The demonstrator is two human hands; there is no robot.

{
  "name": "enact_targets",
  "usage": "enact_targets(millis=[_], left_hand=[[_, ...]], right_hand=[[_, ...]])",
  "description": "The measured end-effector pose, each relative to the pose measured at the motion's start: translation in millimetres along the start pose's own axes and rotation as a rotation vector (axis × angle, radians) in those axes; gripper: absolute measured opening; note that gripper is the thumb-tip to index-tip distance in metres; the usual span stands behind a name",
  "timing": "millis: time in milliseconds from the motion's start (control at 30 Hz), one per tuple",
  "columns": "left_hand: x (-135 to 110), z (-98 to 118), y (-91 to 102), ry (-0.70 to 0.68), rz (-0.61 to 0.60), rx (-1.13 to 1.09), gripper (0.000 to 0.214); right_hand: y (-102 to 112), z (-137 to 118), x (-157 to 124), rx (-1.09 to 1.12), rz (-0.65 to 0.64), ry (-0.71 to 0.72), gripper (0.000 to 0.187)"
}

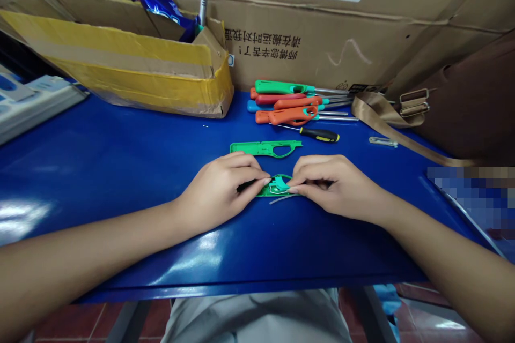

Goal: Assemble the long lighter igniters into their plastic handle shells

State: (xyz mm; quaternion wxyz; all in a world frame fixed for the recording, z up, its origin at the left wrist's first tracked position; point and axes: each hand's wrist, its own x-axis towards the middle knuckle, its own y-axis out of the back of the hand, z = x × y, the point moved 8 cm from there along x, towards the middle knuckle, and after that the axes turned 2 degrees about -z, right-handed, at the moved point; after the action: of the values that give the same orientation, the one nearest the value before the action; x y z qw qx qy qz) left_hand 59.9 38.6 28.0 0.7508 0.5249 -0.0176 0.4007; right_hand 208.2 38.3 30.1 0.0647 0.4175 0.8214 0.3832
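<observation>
Between my hands a green lighter half-shell [263,192] lies on the blue table, its inner side up. A teal trigger piece [280,183] with a thin white wire sits at it. My left hand [229,185] is closed in a pinch at the left side of these parts. From the right, the thumb and fingers of my right hand [332,185] pinch the teal piece's end. A thin clear tube [281,199] pokes out below the shell. Just beyond my left hand rests the other green half-shell [257,148]. My fingers hide part of the lower shell.
Several assembled lighters [293,114] in orange, red, blue and green are piled at the back. A black-and-yellow screwdriver [319,134] lies before them. At back left stands a taped cardboard box [161,75]. A brown strap [386,123] and a small clear packet [382,142] are at right.
</observation>
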Motion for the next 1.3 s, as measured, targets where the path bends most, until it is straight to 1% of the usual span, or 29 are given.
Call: enact_targets(millis=[133, 300, 433, 500, 633, 733, 833, 967, 1067, 1200, 1300], left_hand=[[-0.2, 0.8, 0.2, 0.002, -0.004, -0.002, 0.017], [0.2, 0.6, -0.3, 0.019, -0.009, 0.003, 0.018], [-0.2, 1.8, -1.6, -0.002, -0.022, 0.034, 0.021], [-1.0, 3.0, -3.1, -0.022, -0.043, 0.081, 0.023], [-3.2, 6.9, -4.2, -0.051, -0.098, 0.201, 0.026], [-4.7, 10.2, -4.6, -0.043, -0.166, 0.231, 0.031], [-6.1, 12.9, -5.6, -0.041, -0.236, 0.236, 0.039], [-6.7, 12.2, -7.8, -0.057, -0.286, 0.255, 0.036], [-6.5, 8.1, -9.0, -0.05, -0.29, 0.215, 0.034], [-6.7, 2.0, -9.3, -0.016, -0.276, 0.132, 0.034], [-6.3, 1.9, -8.8, -0.019, -0.26, 0.11, 0.033]], right_hand=[[0.1, 1.2, -0.8, 0.012, 0.0, -0.006, 0.013], [-0.1, -1.2, -2.5, -0.006, 0.017, 0.022, 0.015], [1.0, 4.4, -3.3, -0.042, 0.055, -0.053, 0.016], [0.7, 7.2, -3.4, -0.049, 0.063, -0.089, 0.016], [-0.6, 8.6, -3.0, -0.047, 0.058, -0.118, 0.016], [-0.1, 8.2, -3.2, -0.049, 0.056, -0.129, 0.015], [1.0, 6.8, -4.0, -0.062, 0.05, -0.119, 0.014], [2.4, 2.2, -4.8, -0.088, 0.041, -0.056, 0.014], [2.3, -0.9, -5.6, -0.112, 0.028, -0.014, 0.013], [2.4, -2.1, -6.4, -0.138, 0.018, 0.0, 0.013], [0.9, -2.8, -6.4, -0.157, -0.002, 0.01, 0.013]])
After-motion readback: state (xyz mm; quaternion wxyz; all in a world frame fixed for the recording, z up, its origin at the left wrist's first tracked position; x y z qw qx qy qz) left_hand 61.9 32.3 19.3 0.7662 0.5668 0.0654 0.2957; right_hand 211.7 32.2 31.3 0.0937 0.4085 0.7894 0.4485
